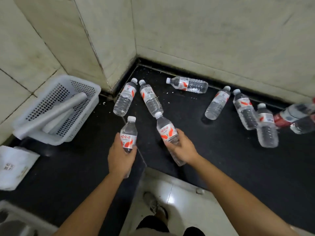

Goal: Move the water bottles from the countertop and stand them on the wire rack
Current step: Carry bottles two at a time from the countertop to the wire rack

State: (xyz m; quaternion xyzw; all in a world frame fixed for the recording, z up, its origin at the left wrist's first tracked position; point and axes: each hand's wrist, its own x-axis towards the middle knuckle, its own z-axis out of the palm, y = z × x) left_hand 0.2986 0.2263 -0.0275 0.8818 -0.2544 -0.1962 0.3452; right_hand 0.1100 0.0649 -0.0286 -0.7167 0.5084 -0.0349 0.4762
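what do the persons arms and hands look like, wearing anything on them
Both are bare. The left hand and right hand have no gloves, and no rings, watch or bands show. The left forearm and right forearm are uncovered to the frame's edge, with no sleeves in view.

Rightmost bottle (297, 116) blurred — cut by the edge, white box (13, 167) cropped

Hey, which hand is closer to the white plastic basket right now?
Left. The left hand, gripping a water bottle, is just right of the white basket; the right hand, gripping a second water bottle, is farther right.
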